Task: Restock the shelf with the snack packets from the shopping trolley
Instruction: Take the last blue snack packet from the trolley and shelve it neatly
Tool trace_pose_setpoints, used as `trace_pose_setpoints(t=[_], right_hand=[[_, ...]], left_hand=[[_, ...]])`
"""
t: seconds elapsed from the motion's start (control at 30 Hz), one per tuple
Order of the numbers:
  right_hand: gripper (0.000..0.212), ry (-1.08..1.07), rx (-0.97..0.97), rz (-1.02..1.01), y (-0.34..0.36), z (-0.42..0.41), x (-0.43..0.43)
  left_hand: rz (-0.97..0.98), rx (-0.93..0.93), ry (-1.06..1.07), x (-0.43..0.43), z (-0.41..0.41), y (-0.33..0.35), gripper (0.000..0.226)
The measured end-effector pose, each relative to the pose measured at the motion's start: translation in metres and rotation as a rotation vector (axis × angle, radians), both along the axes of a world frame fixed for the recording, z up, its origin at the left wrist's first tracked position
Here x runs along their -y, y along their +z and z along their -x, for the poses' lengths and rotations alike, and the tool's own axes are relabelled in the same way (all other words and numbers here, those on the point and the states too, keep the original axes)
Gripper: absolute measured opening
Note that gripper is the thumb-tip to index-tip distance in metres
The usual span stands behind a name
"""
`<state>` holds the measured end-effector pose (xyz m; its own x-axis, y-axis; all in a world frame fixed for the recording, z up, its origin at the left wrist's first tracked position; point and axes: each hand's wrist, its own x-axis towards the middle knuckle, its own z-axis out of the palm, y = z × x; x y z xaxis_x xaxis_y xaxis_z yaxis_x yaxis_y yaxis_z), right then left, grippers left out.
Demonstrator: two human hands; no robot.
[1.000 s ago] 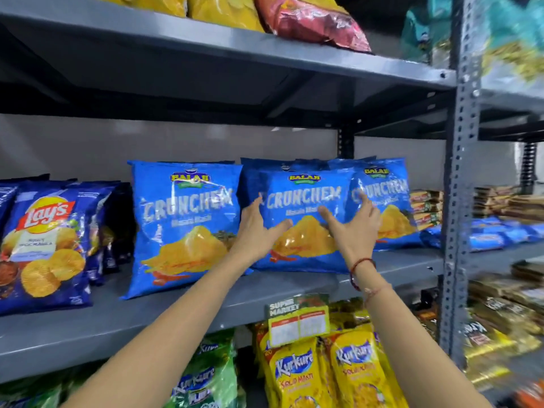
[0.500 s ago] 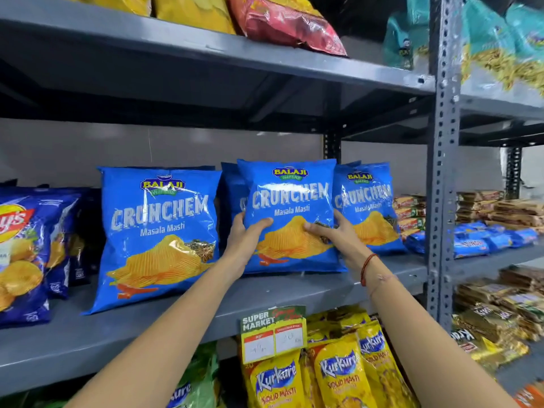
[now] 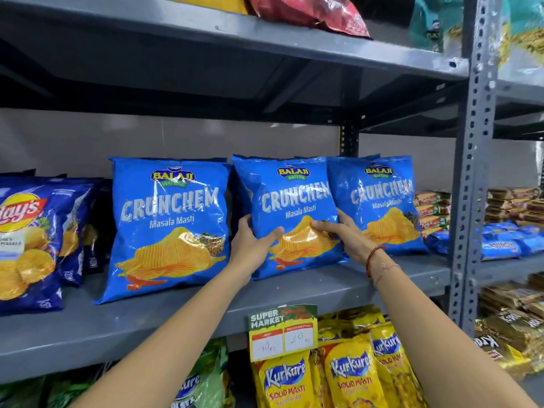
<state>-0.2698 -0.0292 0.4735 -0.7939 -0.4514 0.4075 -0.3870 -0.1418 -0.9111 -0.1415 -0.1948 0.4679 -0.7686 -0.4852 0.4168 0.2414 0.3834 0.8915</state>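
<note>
While my left hand (image 3: 252, 242) and right hand (image 3: 347, 237) clasp the middle Crunchem packet (image 3: 290, 213) by its lower edges, it stands upright on the grey shelf (image 3: 188, 307); matching packets flank both hands.

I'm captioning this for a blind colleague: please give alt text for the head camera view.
Both hands, left hand and right hand, grip the middle Crunchem packet standing on a grey shelf, between two matching blue packets. Lay's bags sit further left.
</note>
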Motion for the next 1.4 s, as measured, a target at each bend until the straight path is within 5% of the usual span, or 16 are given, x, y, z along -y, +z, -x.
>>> trace_pose_setpoints(t=[0.13, 0.27, 0.47, 0.6, 0.8, 0.97, 1.2, 1.4], right_hand=[[0.047, -0.041, 0.004, 0.016, -0.001, -0.007, 0.002], [0.075, -0.256, -0.03, 0.134, -0.003, -0.023, 0.004], [0.053, -0.77, -0.323, 0.332, 0.002, -0.08, 0.024], [0.036, -0.583, -0.396, 0.366, 0.016, -0.14, 0.073], [0.03, -0.2, -0.344, 0.287, 0.025, -0.222, 0.168], [0.053, 0.044, -0.39, -0.047, 0.013, -0.268, 0.24], [0.082, 0.142, -0.381, -0.324, -0.016, -0.272, 0.311], [0.083, 0.026, -0.427, -0.305, -0.024, -0.265, 0.328]], left_hand=[[0.015, 0.033, 0.012, -0.001, -0.006, 0.003, 0.078], [0.074, -0.008, -0.008, -0.002, -0.026, 0.007, 0.085], [0.113, -0.199, -0.019, 0.018, -0.099, 0.021, 0.069], [0.143, -0.39, 0.164, 0.062, -0.149, 0.03, 0.047], [0.114, -0.426, 0.476, 0.161, -0.211, 0.03, 0.046], [0.144, -0.147, 0.601, 0.236, -0.254, 0.011, 0.065], [0.138, 0.313, 0.388, 0.28, -0.275, -0.022, 0.096], [0.41, 0.289, 0.526, 0.283, -0.27, -0.033, 0.067]])
